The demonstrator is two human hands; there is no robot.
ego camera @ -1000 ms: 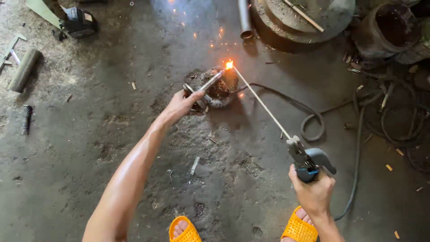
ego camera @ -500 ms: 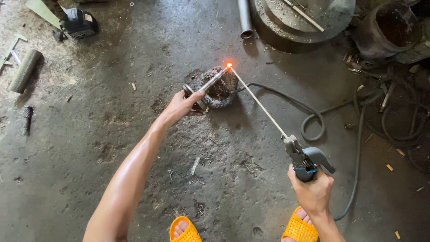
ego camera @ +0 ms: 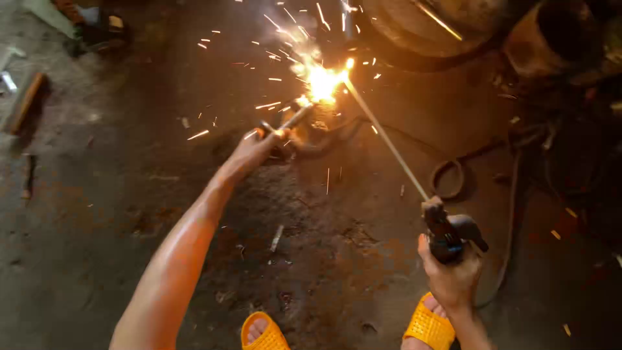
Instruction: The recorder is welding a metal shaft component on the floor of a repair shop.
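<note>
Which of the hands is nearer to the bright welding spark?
Left. The left hand holds a metal piece just below-left of the spark. The right hand grips the electrode holder far down-right, at the rod's other end.
</note>
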